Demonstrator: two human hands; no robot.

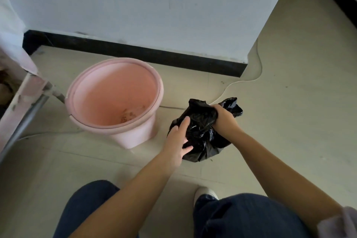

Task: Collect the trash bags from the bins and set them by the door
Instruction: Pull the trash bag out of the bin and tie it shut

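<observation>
Right hand (pixel 222 120) gripping gathered neck of black trash bag (pixel 201 133), fingers curling round plastic. Left hand (pixel 178 140) pressing against bag's near side, fingers straight, thumb spreading. Both forearms reaching forward, bare. Bag sitting on beige floor (pixel 289 121), just right of pink bin (pixel 116 98); bin standing unlined, crumbs lying at bottom. White wall (pixel 154 6) with black skirting (pixel 135 52) running behind. Thin white cable (pixel 257 71) trailing across floor. No legible writing.

Pale floor (pixel 289 121) under pink bin (pixel 116 92), black trash bag (pixel 201 131), white cable (pixel 241 81)
</observation>
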